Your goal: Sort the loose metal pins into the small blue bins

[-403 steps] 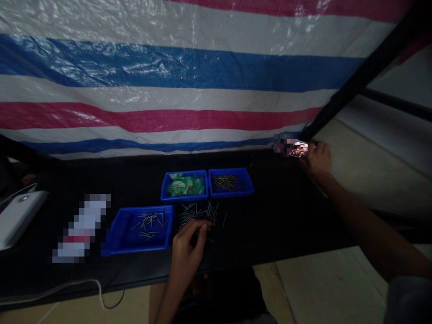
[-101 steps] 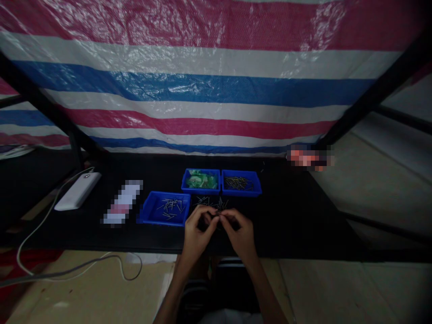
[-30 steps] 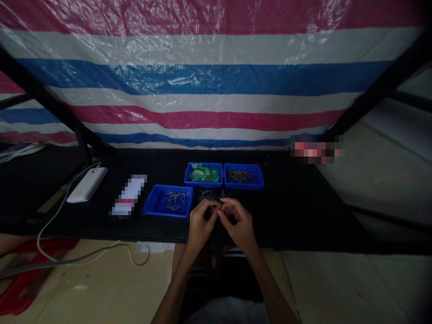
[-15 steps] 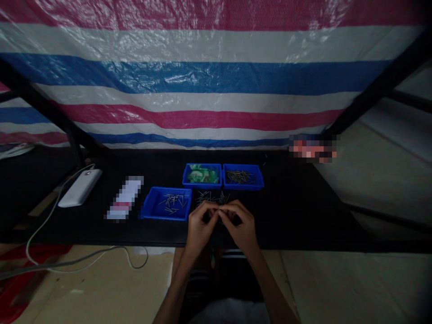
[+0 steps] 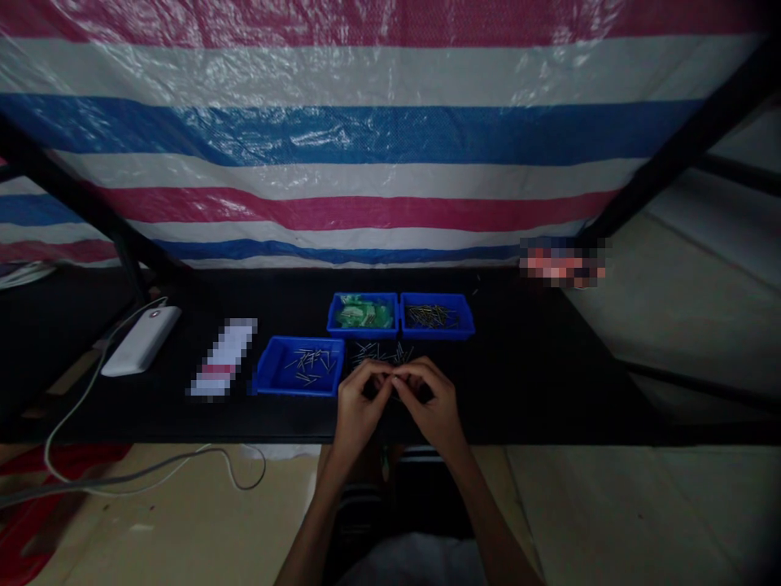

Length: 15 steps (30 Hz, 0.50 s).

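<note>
My left hand (image 5: 364, 399) and my right hand (image 5: 432, 399) meet fingertip to fingertip above the front of the black table. Both are closed in a pinch, thumb against fingers. Whatever they hold between them is too small and dark to make out. Just beyond my fingers lies a loose pile of thin metal pins (image 5: 375, 352) on the tabletop. Left of my left hand is a blue tray (image 5: 274, 376) with several similar pins in it. Farther back, one blue tray (image 5: 363, 333) holds green plastic packets (image 5: 366, 312), and another blue tray (image 5: 436, 334) holds many darker, brassy pins (image 5: 432, 316).
On the left of the black table (image 5: 537, 382) lie a white power bank (image 5: 141, 342) with a cable (image 5: 82, 407) and a blurred-out flat item (image 5: 224, 358). A striped plastic sheet (image 5: 378, 130) hangs behind, between dark frame bars (image 5: 671, 155). Another blurred item (image 5: 565, 262) is at the back right.
The view has shifted very slightly. My hands stay pinched together in nearly the same place, and the trays and pins lie as before.
</note>
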Tool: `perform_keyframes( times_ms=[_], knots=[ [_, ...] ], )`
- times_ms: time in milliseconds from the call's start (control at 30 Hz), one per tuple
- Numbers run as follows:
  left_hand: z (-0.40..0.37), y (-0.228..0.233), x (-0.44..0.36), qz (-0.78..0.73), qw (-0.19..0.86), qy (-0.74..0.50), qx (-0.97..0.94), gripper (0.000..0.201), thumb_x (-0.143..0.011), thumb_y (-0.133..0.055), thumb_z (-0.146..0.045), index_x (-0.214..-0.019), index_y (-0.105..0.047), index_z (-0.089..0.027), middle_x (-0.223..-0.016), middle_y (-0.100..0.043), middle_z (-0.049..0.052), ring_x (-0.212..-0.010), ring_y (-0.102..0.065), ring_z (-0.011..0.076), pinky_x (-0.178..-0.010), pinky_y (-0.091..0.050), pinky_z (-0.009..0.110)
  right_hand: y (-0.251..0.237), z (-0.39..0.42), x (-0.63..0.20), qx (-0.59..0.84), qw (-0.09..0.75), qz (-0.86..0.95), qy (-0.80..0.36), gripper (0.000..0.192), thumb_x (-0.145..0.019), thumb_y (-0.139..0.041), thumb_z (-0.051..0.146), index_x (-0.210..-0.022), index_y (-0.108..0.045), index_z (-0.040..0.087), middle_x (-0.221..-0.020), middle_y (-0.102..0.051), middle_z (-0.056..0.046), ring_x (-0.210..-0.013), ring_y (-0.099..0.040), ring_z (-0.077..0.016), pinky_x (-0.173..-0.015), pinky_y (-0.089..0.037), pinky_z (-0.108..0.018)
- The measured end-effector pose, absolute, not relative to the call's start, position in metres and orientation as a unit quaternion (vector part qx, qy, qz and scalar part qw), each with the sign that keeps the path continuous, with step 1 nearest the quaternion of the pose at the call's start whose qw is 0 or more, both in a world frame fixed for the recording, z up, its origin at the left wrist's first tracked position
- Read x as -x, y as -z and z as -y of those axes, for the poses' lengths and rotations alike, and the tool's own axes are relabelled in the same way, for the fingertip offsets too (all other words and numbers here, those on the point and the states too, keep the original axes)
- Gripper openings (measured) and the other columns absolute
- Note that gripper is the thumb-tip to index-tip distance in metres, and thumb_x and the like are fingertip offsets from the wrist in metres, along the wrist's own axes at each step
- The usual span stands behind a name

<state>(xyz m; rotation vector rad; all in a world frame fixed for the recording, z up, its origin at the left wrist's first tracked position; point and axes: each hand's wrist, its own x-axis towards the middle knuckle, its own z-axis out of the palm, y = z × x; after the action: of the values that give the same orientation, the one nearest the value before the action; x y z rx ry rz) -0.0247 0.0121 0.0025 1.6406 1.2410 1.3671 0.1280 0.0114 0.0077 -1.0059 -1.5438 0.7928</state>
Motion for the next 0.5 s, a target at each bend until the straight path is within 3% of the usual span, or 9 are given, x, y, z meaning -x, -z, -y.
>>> perform_keyframes(
  times_ms=[367,500],
  knots=[
    [-0.0125,-0.001,0.0241,-0.49,0.301,-0.497,-0.65,0.008,-0.093,-0.066,-0.016,-0.097,-0.072,-0.02,-0.084,-0.069,0.0,-0.074,-0.063,0.0142,-0.069,-0.047,0.023,-0.0045,-0.0119,-0.1291,0.456,0.536,0.65,-0.288,0.01,-0.094,-0.068,0.023,-0.102,-0.075,0.025,-0.101,-0.065,-0.004,-0.07,-0.059,-0.0136,-0.065,-0.052,-0.029],
    [-0.0117,-0.0006,0.0221,-0.496,0.294,-0.486,-0.656,0.007,-0.094,-0.066,-0.018,-0.098,-0.071,-0.021,-0.088,-0.071,0.0,-0.075,-0.064,0.0138,-0.07,-0.048,0.024,-0.0041,-0.0069,-0.126,0.459,0.565,0.639,-0.248,0.012,-0.097,-0.064,0.022,-0.105,-0.072,0.024,-0.113,-0.072,-0.007,-0.083,-0.068,-0.017,-0.07,-0.056,-0.03]
  ],
)
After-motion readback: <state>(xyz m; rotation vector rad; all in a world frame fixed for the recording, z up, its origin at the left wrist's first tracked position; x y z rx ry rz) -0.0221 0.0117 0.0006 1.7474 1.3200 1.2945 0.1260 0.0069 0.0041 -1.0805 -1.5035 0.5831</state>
